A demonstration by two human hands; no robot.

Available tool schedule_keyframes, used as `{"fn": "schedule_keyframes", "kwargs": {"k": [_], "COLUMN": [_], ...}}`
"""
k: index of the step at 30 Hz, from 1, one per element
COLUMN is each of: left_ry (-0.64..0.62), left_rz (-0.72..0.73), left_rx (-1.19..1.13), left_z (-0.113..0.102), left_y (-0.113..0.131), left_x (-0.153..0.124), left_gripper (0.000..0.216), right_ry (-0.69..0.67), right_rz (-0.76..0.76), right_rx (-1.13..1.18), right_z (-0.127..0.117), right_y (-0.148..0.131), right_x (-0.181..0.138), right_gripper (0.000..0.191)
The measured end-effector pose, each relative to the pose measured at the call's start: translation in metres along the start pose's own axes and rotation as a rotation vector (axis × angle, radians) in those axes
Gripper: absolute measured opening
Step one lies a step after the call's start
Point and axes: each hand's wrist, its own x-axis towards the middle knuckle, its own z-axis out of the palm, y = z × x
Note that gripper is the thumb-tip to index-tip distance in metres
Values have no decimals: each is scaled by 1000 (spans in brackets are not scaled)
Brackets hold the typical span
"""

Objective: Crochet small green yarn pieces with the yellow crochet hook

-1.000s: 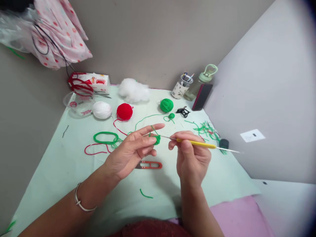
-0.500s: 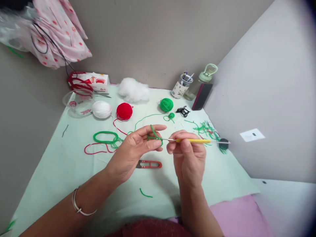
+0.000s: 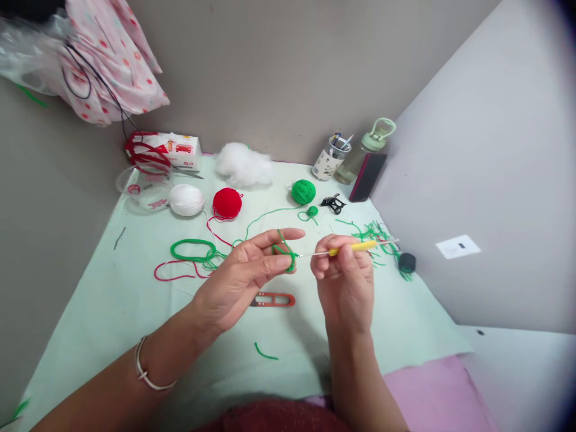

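Between thumb and fingers, my left hand (image 3: 249, 264) pinches a small piece of green crochet work (image 3: 291, 261). A green strand runs over its raised index finger. My right hand (image 3: 344, 270) grips the yellow handle of a crochet hook (image 3: 355, 247), whose thin metal shaft points left. The hook's tip is at the edge of the green work; whether it sits in a loop is too small to tell. Below the left fingers lie orange thread snips (image 3: 275, 299). A green yarn ball (image 3: 303, 192) stands farther back, its strand trailing toward my left hand.
Behind are a red yarn ball (image 3: 227, 204), a white yarn ball (image 3: 186, 200), white stuffing (image 3: 243, 164) and a tissue box (image 3: 180, 150). At the right stand a pen cup (image 3: 330, 161), a bottle (image 3: 374, 141), a phone (image 3: 368, 177) and green yarn scraps (image 3: 375, 231).
The crochet hook has drawn back slightly to the right from the green work, and its rear end has tilted up. My left hand has barely moved.
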Motion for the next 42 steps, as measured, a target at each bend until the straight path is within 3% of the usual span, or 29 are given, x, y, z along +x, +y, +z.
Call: {"fn": "schedule_keyframes", "kwargs": {"k": [3,7,16,20,31,42], "left_ry": [54,84,69,64,99,275], "left_rz": [64,137,190,185,215,307], "left_rx": [102,158,220,247,296,468], "left_z": [3,5,-1,-2,0,7], "left_y": [-5,-8,-7,-7,-7,-5], "left_x": [-1,-1,-1,-2,0,-1], "left_gripper": [35,43,28,27,29,27], "right_ry": [-74,-64,-2,-50,-73,-150], "right_rz": [-49,-118,82,76,-222,-551], "right_rx": [-65,-176,70,92,-193,-541], "right_z": [3,5,9,8,4,4], "right_y": [2,6,0,-1,-4,0], "right_x": [-5,-12,-4,-5,-15,-15], "right_gripper": [14,13,16,20,19,22]}}
